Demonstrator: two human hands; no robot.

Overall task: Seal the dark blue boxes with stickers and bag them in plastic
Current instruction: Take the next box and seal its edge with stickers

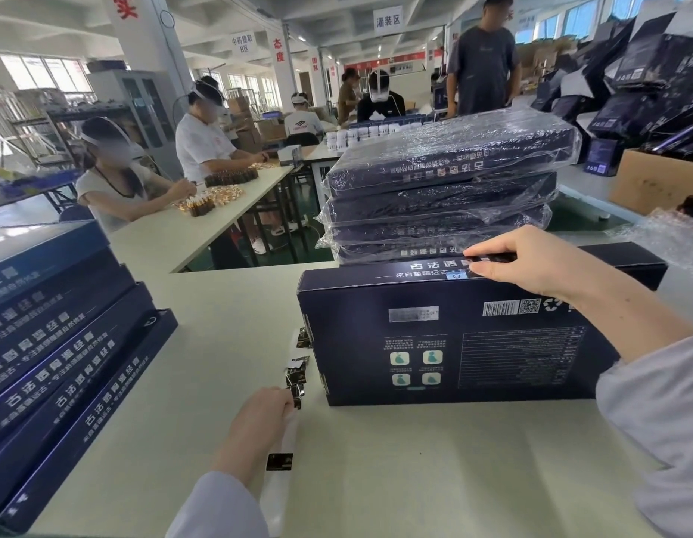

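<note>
Recorded dark blue box lying flat on the bench, barcode face up, its far edge touching a stack of bagged boxes wrapped in clear plastic. Found right hand reaching over that far edge, fingers pinching a small dark sticker against the box's upper side. Logged left hand resting on the bench just left of the box, fingers clenched round a white sticker strip, with unbagged boxes stacked at far left.
</note>
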